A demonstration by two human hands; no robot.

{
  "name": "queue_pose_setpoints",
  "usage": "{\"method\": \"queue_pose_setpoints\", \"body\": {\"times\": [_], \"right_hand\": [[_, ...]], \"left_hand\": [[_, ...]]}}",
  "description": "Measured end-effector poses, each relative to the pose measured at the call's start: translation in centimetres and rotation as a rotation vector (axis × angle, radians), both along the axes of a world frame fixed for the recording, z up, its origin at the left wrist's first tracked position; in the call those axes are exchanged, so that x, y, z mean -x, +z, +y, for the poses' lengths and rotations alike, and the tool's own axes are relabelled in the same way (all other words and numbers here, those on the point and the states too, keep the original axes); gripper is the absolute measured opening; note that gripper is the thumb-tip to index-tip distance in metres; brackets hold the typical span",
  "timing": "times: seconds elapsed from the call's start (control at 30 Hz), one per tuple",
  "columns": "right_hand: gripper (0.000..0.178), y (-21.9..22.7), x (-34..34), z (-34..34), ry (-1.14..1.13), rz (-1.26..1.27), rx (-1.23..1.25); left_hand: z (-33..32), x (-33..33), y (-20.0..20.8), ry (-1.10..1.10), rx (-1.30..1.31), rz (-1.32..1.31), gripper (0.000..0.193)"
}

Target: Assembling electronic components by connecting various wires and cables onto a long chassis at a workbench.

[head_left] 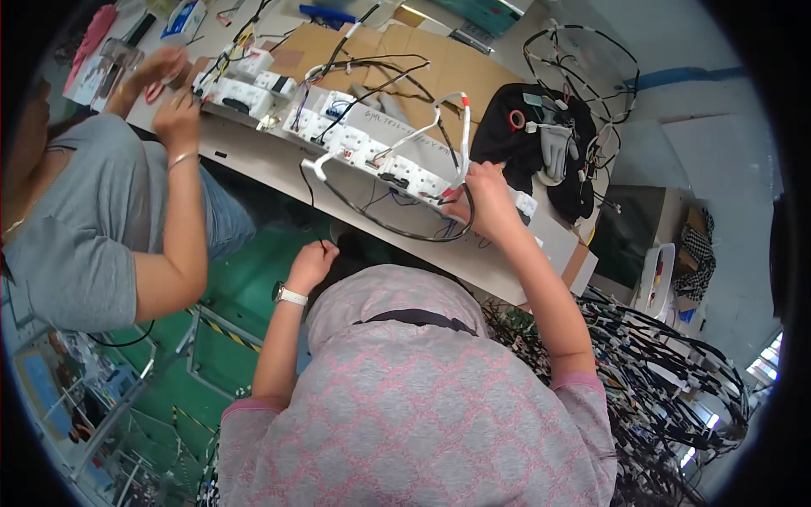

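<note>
My left hand [312, 264], with a watch on the wrist, is closed near the table's front edge. Its fingertips pinch the lower end of a thin black cable [312, 196]. My right hand [490, 199] is closed round the wire harness [464, 144], where white wrapping and red tape show beside the fingers. It works at the right part of a long row of white connector blocks [346, 139] fixed along a board. A thicker black cable [380, 226] of the harness loops in front of the row. The fingers' exact grip is partly hidden.
To the left a person in a grey shirt [80, 228] works on the same row. Cardboard [431, 72] lies behind the board. A black cloth [498, 127] with a grey glove [557, 150] lies at the right. Many bundled cables [642, 380] hang beside me, lower right.
</note>
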State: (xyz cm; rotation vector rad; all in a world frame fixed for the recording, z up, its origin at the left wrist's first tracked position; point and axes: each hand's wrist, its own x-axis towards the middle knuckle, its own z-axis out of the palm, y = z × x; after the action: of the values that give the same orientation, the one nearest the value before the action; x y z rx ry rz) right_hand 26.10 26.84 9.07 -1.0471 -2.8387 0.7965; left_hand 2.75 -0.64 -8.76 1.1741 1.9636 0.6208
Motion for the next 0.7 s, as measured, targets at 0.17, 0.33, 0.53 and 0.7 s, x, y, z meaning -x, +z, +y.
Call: {"method": "queue_pose_setpoints", "body": {"times": [0.17, 0.33, 0.53, 0.7], "right_hand": [[0.028, -0.1, 1.1, -0.3, -0.016, -0.108, -0.042], [0.030, 0.6, 2.4, -0.2, 0.071, -0.200, -0.098], [0.029, -2.5, -1.9, -0.4, -0.034, 0.179, 0.076], [0.027, -0.8, -1.5, -0.1, -0.079, 0.097, 0.246]], "left_hand": [[4.0, -1.4, 6.0, -0.045, 0.037, -0.308, 0.024], [6.9, -4.7, 10.4, -0.211, -0.070, -0.495, 0.027], [7.7, -5.3, 13.1, -0.222, -0.104, -0.782, 0.023], [7.5, -4.2, 12.3, -0.223, -0.142, -0.733, 0.025]]}}
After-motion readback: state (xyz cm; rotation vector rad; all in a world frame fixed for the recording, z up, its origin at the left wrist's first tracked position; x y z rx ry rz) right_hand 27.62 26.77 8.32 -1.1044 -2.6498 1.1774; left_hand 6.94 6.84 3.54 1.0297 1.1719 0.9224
